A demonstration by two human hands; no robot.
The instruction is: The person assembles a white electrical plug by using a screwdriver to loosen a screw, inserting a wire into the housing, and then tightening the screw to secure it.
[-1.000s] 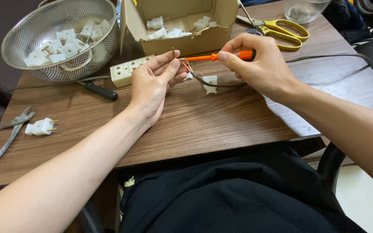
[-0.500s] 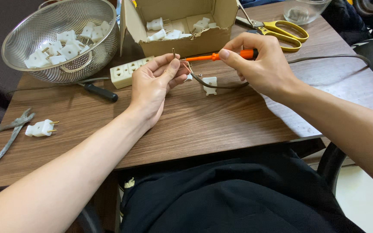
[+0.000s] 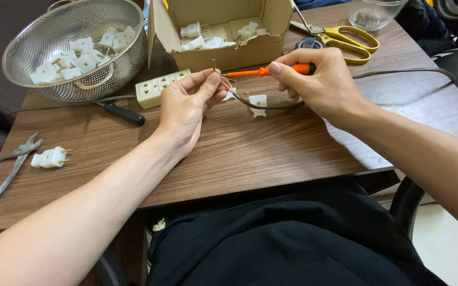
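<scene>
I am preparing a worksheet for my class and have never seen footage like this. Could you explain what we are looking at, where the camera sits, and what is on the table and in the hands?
The camera is worn on a person's head and looks down at their own bare hands over a brown wooden table. The right hand holds an orange-handled screwdriver. The left hand pinches the end of a thin brown cord. Nearby lie a metal colander of white plugs, a cardboard box, a cream power strip and yellow-handled scissors.
</scene>
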